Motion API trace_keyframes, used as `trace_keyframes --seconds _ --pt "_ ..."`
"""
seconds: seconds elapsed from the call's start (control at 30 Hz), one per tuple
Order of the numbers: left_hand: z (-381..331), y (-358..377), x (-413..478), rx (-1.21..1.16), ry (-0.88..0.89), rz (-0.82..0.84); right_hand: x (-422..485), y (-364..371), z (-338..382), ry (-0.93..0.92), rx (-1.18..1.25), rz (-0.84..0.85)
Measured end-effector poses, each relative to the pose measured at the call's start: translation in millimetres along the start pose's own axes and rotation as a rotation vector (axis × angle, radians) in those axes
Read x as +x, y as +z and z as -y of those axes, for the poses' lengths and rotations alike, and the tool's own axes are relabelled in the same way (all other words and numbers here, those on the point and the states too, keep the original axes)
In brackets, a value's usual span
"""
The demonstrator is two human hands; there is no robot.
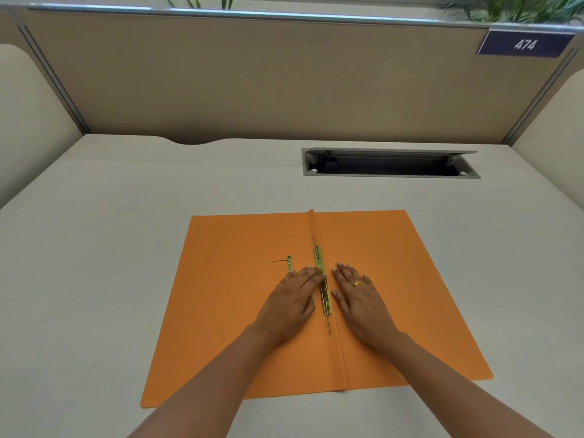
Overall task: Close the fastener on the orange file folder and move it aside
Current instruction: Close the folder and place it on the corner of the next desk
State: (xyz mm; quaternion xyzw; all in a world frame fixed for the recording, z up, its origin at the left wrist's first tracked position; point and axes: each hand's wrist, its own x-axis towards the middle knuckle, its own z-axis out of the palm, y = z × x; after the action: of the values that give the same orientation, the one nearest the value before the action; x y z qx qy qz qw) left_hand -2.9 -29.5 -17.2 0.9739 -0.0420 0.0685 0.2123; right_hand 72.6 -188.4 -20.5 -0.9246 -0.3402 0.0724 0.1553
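From the head camera, the orange file folder (379,279) lies open and flat on the pale counter (110,232), near its front edge, with its spine crease running away from the person, leaning slightly left at the far end. Along that crease sits the brass fastener (322,279), its long axis following the spine, thin prongs sticking out at both ends. A smaller loose brass piece (289,263) lies on the left leaf, just beside the fastener. The left hand (294,298) rests flat, fingers spread, fingertips touching the fastener. The right hand (357,295), wearing a ring (357,282), lies flat and empty just right of it.
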Motion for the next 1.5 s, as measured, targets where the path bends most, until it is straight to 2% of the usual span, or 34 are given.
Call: trace_keyframes --seconds 0.13,0.27,0.33,0.53,0.7,0.8,1.0,1.23,1.5 --pt "4.9 -11.9 -6.5 -0.058 -0.147 -0.138 2.9 1.2 0.5 0.017 -0.021 0.014" --pt "27.2 -35.4 -16.0 -0.061 -0.514 -0.227 9.9 0.0 2.5 0.033 -0.01 0.026" --pt "42.2 -48.3 -24.1 -0.026 -0.657 -0.207 13.9 -0.7 4.7 0.04 -0.009 0.029" --pt "70.5 -73.1 -48.2 -0.007 -0.858 -0.143 26.2 -6.7 10.8 0.071 0.118 0.045" --pt "78.7 -84.8 -54.8 0.03 -1.092 -0.112 14.1 -3.7 12.5 0.121 0.103 -0.039" --pt "80.5 -88.3 -54.5 0.014 -1.155 -0.118 5.2 -1.6 9.0 0.148 0.063 -0.068" --pt "86.7 -96.1 -48.7 -0.194 -1.224 -0.261 2.1 -2.7 -0.2 0.134 0.063 -0.016" --pt "112.9 -113.8 -55.8 -0.799 -1.323 -0.456 2.9 -4.0 -1.5 0.113 0.063 0.018" --pt "101.9 -144.2 -61.7 -0.88 -1.226 -0.375 4.0 -13.3 -5.1 0.096 0.072 0.101"
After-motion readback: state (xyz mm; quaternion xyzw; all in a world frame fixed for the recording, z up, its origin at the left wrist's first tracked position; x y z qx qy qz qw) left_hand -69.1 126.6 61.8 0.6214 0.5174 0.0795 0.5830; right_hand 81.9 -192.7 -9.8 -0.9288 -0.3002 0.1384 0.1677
